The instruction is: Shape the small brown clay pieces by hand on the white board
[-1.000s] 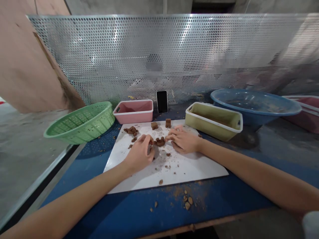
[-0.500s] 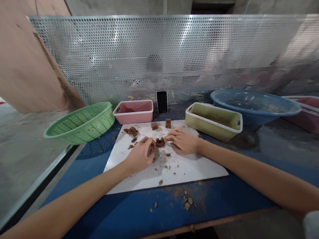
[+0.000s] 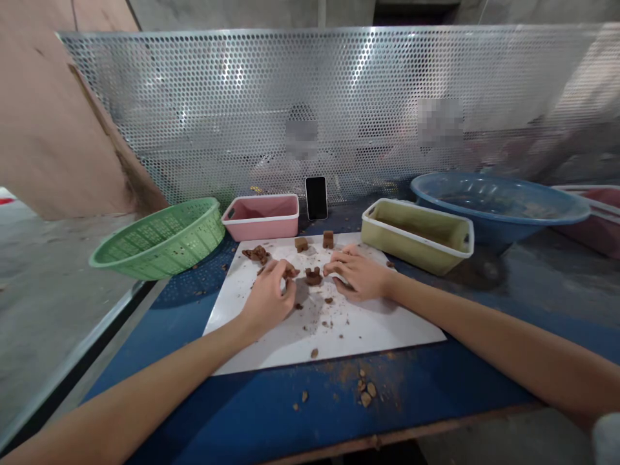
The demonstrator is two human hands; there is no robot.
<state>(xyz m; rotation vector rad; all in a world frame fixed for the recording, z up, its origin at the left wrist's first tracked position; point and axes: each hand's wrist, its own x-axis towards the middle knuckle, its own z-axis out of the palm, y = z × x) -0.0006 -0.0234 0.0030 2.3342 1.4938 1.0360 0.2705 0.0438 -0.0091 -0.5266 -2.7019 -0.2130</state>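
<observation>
A small notched brown clay piece (image 3: 313, 277) sits on the white board (image 3: 378, 329) between my hands. My left hand (image 3: 272, 294) is just left of it, thumb and fingers pinched together on something I cannot make out. My right hand (image 3: 359, 275) rests on the board to the right, fingers curved and apart, its fingertips close to the clay piece. Behind stand two more small brown blocks, one (image 3: 301, 245) plain-looking and one (image 3: 328, 239) notched. A rough brown clay lump (image 3: 256, 254) lies at the board's back left. Crumbs are scattered over the board.
A green basket (image 3: 162, 242) and a pink bin (image 3: 264, 227) stand at the back left. A phone (image 3: 316, 198) stands upright behind the board. To the right are a yellow-green bin (image 3: 411, 248) and a blue basin (image 3: 498, 206). Perforated metal (image 3: 242, 97) rises behind.
My left hand has drawn back leftward from the notched clay piece, leaving a gap. My right hand has stayed nearly in place.
</observation>
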